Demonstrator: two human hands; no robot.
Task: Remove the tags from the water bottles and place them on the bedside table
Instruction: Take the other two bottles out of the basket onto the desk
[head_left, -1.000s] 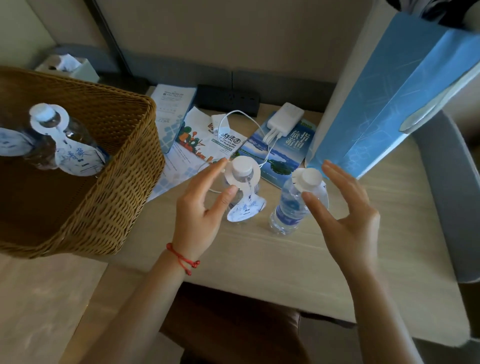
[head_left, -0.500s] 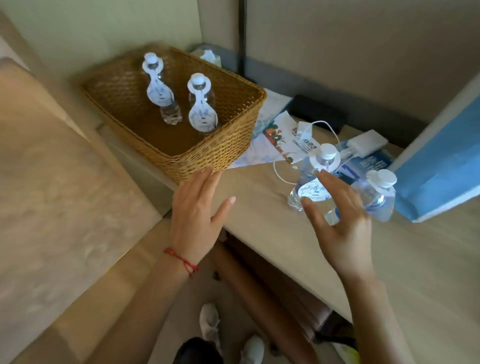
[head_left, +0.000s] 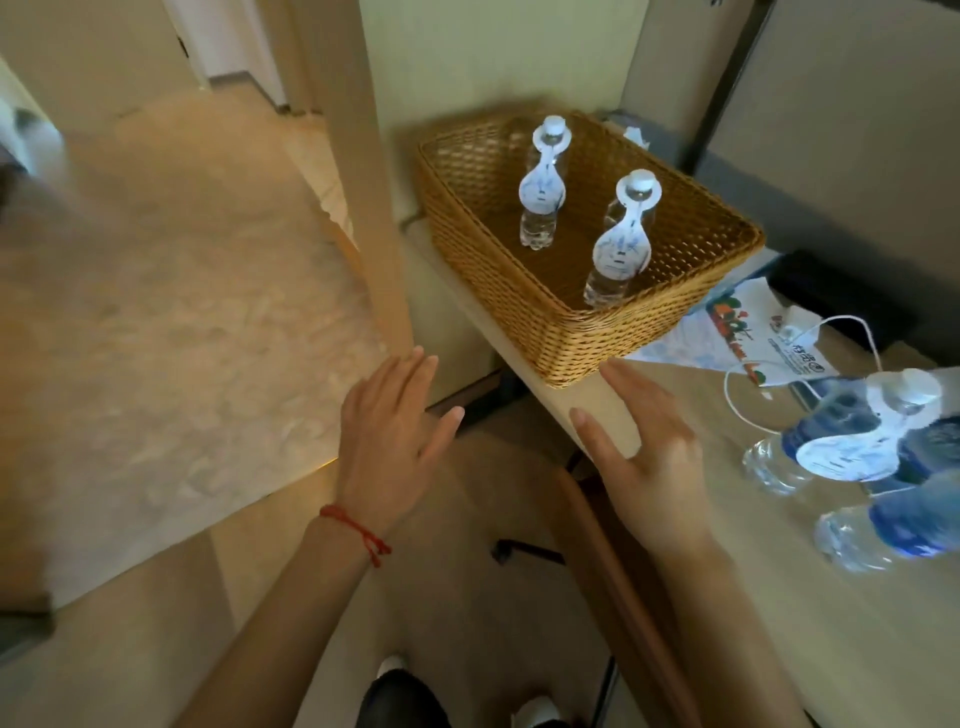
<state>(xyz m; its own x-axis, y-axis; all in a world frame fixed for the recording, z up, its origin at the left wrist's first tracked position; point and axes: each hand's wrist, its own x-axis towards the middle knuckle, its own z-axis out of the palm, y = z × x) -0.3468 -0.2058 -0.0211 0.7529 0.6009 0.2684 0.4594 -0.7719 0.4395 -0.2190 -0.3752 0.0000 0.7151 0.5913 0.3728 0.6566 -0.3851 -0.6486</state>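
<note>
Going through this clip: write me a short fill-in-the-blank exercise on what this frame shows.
1. The number of bottles standing upright inside the wicker basket is ____.
2. The left hand has a ____ string round its wrist.
3. The right hand is open and holds ____.
4. The tagged bottle on the table still has its ____ hanging from its neck.

Answers: two; red; nothing; tag

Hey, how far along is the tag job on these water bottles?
Not much looks done: one bottle on the table shows no tag, though it is blurred. Nothing is in hand: the left hand and right hand are open and empty. Left to do: the tagged table bottle and the two tagged bottles standing in the basket.
</note>
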